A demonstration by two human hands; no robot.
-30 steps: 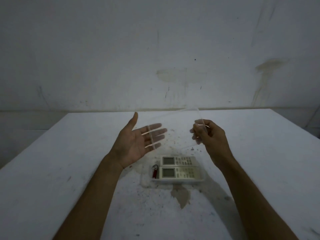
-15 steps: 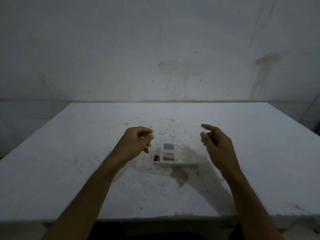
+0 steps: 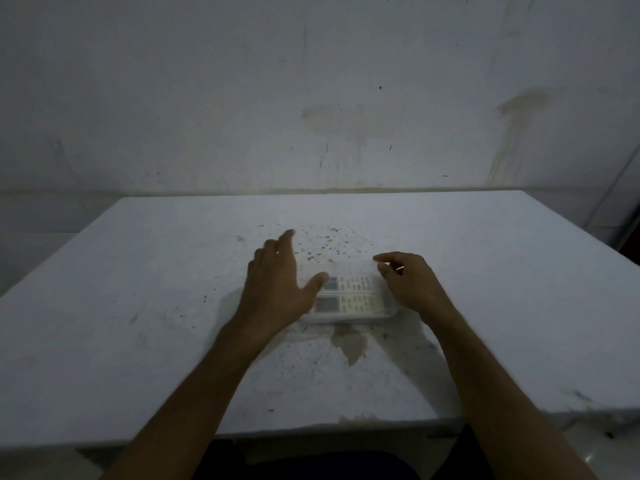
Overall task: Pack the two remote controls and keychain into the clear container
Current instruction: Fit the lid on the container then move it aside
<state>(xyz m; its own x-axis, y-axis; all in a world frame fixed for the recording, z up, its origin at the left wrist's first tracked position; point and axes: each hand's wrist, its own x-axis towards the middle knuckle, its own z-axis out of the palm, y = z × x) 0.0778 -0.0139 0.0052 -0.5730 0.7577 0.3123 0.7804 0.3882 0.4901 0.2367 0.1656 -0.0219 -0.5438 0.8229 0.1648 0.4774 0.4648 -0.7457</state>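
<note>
The clear container (image 3: 349, 319) sits mid-table with a clear lid (image 3: 346, 268) lying on top of it. Two white remote controls lie side by side inside, the far remote (image 3: 355, 281) and the near remote (image 3: 349, 303), with their screens to the left. My left hand (image 3: 273, 282) lies flat over the container's left end, fingers spread, thumb on the lid. My right hand (image 3: 408, 282) is at the right end, its index finger and thumb pinched at the lid's far right corner. The keychain is hidden under my left hand.
The white table (image 3: 138, 306) is speckled with dark spots behind the container. A brown stain (image 3: 349, 344) sits just in front of it. The table's front edge is close to my body, and a stained wall (image 3: 329, 98) stands behind.
Both hands came down with the clear lid from above the table onto the container. My left hand went from a loose fist to lying flat on it.
</note>
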